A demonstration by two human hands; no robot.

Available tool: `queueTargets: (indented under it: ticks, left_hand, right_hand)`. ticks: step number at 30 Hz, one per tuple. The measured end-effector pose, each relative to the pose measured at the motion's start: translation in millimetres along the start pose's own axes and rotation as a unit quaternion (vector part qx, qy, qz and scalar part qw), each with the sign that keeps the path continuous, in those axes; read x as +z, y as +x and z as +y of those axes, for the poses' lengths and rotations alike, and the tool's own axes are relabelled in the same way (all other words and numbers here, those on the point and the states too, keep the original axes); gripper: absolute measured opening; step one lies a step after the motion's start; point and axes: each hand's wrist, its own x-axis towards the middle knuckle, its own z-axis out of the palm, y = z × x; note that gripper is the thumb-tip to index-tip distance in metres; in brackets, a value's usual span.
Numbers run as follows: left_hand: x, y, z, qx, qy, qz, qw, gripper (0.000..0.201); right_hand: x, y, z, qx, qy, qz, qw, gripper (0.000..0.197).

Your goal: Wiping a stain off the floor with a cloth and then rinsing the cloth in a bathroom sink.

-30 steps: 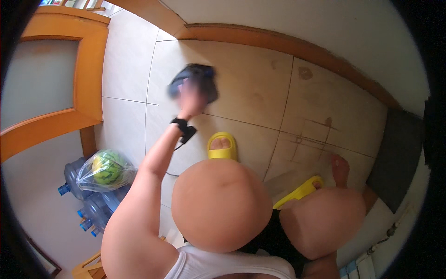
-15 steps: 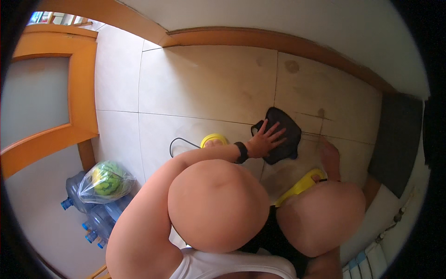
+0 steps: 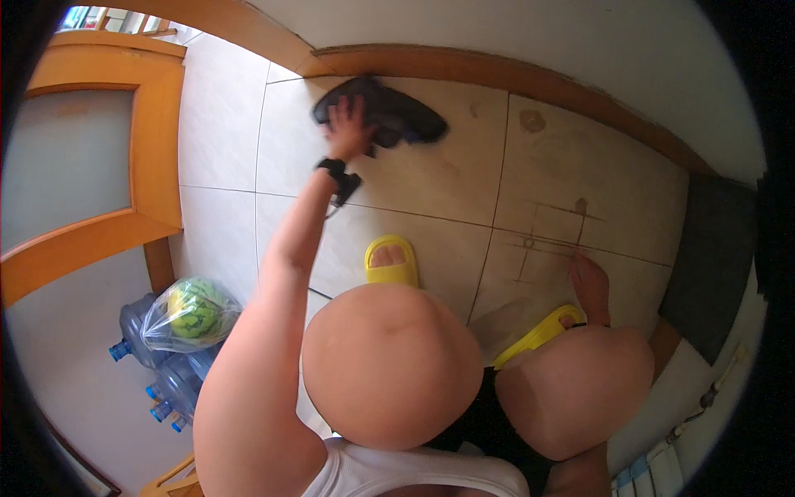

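- My left hand [image 3: 348, 131] is spread wide, back side up, on top of a dark cloth [image 3: 410, 114].
- The cloth is on the tile floor [image 3: 331, 240], up ahead of my left yellow slipper [image 3: 391, 272] and near the wood strip [image 3: 489, 76] along the wall. It looks a bit blurry.
- A black band [image 3: 341, 180] goes around my left wrist.
- My right hand [image 3: 590, 280] is low, past my right knee [image 3: 580, 393], near some thin brown lines [image 3: 559, 211] on the tiles. It is too small to see well, so I can't tell if it holds anything.
- My right yellow slipper [image 3: 538, 335] is just beside that knee.
- Off to my left, a green melon [image 3: 195, 308] sits in a clear bag, by blue water jugs [image 3: 137, 327].
- A dark mat [image 3: 712, 261] is far to my right.
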Motion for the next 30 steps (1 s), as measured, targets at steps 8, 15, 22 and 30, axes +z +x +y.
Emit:
queueTargets:
  ticks: [8,15,22,30]
  left_hand:
    - [-11,-68,-227,-0.379,-0.019,-0.077,0.922,0.084]
    - [-1,-76,-182,-0.441,-0.221,-0.098,0.864,0.100]
    - [-9,-12,-62,-0.248,-0.119,-0.115,0.955,0.087]
    - [-19,-39,181,0.191,-0.042,-0.017,0.980,0.079]
  right_hand:
    - [-1,-3,5,0.020,0.017,-0.016,1.000,0.031]
    - [-29,-22,29,0.102,0.016,-0.075,0.992,0.028]
    - [-24,-7,14,0.123,0.039,-0.089,0.988,0.028]
    - [-22,-2,8,0.132,0.045,-0.086,0.986,0.028]
